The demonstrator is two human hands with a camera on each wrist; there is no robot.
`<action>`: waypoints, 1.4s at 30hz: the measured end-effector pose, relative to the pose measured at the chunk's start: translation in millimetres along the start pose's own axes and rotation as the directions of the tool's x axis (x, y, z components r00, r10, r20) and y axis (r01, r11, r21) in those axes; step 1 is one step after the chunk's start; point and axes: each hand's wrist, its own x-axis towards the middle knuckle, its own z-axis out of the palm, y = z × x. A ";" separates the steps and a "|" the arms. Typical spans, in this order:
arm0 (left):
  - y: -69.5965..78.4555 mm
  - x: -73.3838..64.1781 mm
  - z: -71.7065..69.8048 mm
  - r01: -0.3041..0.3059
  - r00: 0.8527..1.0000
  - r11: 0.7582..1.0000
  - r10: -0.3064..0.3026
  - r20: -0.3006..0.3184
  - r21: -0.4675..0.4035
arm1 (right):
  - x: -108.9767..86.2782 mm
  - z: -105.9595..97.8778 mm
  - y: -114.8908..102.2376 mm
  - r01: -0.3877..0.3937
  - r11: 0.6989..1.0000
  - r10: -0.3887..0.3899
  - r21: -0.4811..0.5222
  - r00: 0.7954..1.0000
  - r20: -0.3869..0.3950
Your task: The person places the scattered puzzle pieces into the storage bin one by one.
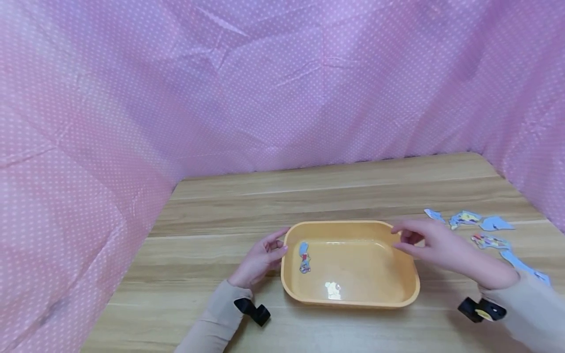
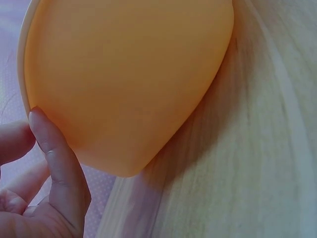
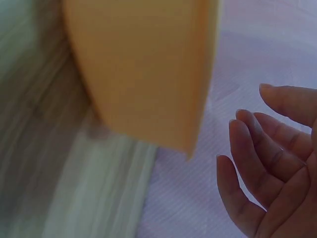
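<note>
Left hand [image 1: 257, 260] mid-pinch; right hand [image 1: 434, 241] loose

No words or numbers can be read.

A glossy orange tray [image 1: 359, 272], rectangular with rounded corners, lies open side up, pinched at its left end by the left hand [image 1: 259, 259], its right end just beside the right hand [image 1: 434, 245]

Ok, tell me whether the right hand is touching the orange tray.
Apart. The right wrist view shows pink cloth in the gap between the fingertips of the right hand and the orange tray.
</note>
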 end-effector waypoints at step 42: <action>-1.1 2.1 -0.8 -0.003 1.000 0.999 0.003 0.009 -0.033 | -140.2 -36.2 130.6 -0.303 0.903 0.334 -0.306 0.941 0.054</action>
